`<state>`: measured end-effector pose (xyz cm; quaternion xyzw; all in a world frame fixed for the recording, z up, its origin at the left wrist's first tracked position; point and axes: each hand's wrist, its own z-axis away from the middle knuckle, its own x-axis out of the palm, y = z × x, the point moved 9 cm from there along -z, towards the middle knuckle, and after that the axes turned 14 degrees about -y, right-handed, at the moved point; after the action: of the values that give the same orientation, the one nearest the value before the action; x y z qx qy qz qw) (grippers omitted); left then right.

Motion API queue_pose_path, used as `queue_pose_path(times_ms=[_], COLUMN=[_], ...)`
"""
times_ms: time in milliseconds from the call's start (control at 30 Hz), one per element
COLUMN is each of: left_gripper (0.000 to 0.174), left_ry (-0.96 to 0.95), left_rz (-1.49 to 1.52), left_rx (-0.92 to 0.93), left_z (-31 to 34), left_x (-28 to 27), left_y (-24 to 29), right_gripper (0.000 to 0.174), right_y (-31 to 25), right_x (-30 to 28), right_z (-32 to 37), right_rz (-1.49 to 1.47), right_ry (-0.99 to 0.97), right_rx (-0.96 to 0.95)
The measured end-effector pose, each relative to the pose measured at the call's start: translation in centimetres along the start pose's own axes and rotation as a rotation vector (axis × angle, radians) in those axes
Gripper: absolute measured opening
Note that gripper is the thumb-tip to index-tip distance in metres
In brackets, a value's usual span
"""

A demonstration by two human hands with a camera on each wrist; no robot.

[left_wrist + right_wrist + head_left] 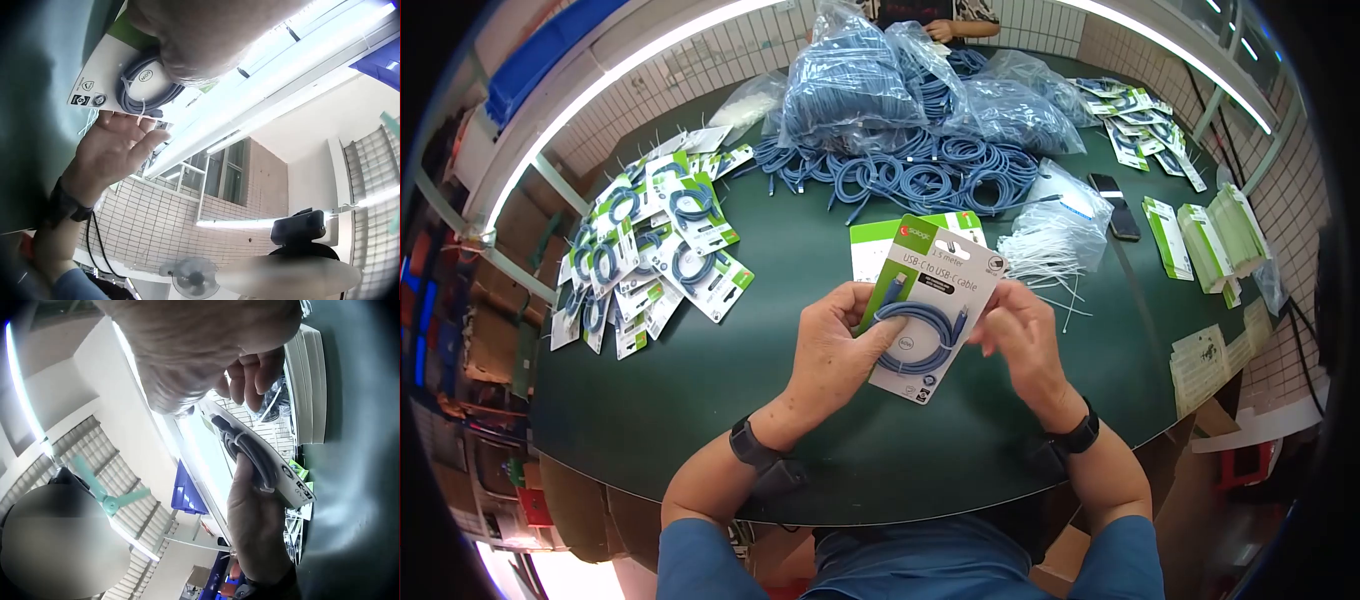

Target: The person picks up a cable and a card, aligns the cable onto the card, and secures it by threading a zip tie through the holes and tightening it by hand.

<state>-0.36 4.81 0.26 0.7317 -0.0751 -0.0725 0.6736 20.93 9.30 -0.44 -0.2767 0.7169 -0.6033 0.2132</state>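
A white and green card (945,262) stands tilted at the middle of the head view, a blue cable coil (948,335) tied on its front. The left hand (830,345) grips its left side, thumb across the coil. By the card's right edge is the right hand (1030,345), fingers loosely bent; whether they touch the card I cannot tell. The left wrist view shows the right hand (109,150) with its thumb apart and its fingertips partly hidden by the card (100,69). In the right wrist view, the left thumb presses on the coil (247,450).
More cards (865,250) lie just behind. Finished-looking cards with cables (690,205) are heaped at left, others (1135,125) at back right. Bagged cables (850,85), loose coils (920,185), white ties (1040,262), a phone (1115,205) and card stacks (1200,240) stand around. Someone sits opposite.
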Motion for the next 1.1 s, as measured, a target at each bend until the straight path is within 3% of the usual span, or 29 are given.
queue_pose_path(times_ms=[167, 267, 533, 700, 833, 967, 1067, 1100], left_gripper=[0.027, 0.024, 0.021, 0.024, 0.032, 0.041, 0.046, 0.046], left_ry=[-0.046, -0.104, -0.176, -0.169, -0.124, -0.092, -0.248, -0.246], left_rz=[0.08, 0.275, 0.562, 0.585, 0.479, 0.309, 0.468, 0.474], left_rx=[-0.02, 0.015, -0.038, -0.034, -0.029, -0.01, -0.28, -0.277], left_z=[-0.2, -0.5, -0.4, -0.3, -0.4, -0.1, 0.5, 0.5], left_x=[0.6, 1.0, 2.4, 2.2, 2.4, 2.9, 4.5, 4.5], left_y=[-1.5, -2.2, -3.4, -3.7, -3.2, -2.0, -3.9, -3.7], right_gripper=[0.033, 0.029, 0.032, 0.032, 0.034, 0.033, 0.038, 0.038], right_y=[0.3, 1.2, 3.1, 2.6, 1.7, 1.6, 1.5, 1.3], right_x=[3.5, 2.7, 2.1, 2.5, 1.7, 0.4, 0.3, 0.5], right_z=[-0.6, -0.6, -0.6, -0.9, -0.5, -0.7, -0.6, -0.7], right_rz=[-0.088, -0.138, -0.341, -0.306, -0.113, -0.086, -0.108, -0.104], right_ry=[-0.056, -0.137, -0.207, -0.218, -0.124, -0.065, -0.059, -0.062], right_rx=[-0.038, 0.184, 0.149, 0.16, 0.218, 0.118, 0.111, 0.115])
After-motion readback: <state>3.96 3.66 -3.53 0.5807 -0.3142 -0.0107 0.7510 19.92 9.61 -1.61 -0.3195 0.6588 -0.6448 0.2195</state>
